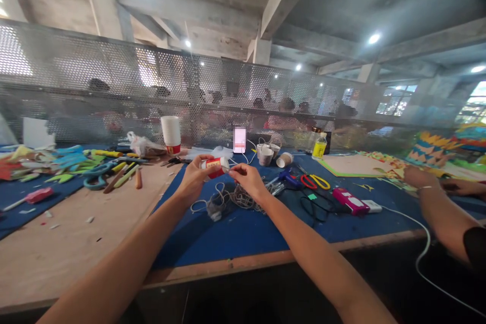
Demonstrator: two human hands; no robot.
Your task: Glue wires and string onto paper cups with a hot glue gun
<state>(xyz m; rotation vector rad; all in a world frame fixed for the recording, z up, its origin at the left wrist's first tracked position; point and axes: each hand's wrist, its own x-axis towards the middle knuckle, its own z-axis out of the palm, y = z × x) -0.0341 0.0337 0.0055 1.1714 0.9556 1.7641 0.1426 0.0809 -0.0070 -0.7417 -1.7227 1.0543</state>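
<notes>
Tilted on its side above the blue mat, a red and white paper cup (pixel 214 167) is gripped by my left hand (pixel 193 179), with the fingers wrapped round it. My right hand (pixel 248 180) is closed in a pinch close to the cup's end, on what looks like a thin strand of string; the fingertips partly hide it. Below both hands lies a loose tangle of grey-beige string (pixel 245 198), with a looped end and a greyish clump to the left. Behind them, several string-wrapped cups (pixel 265 154) stand together, and another cup (pixel 284 160) lies tipped over.
A stack of paper cups (pixel 170 134), a lit phone (pixel 239 139) and a yellow-labelled bottle (pixel 319 147) stand at the back. Scissors (pixel 319 181), a glue gun (pixel 290 178) and a magenta box (pixel 350 201) lie right. Tools and scraps lie left. A co-worker's arm (pixel 442 207) reaches in.
</notes>
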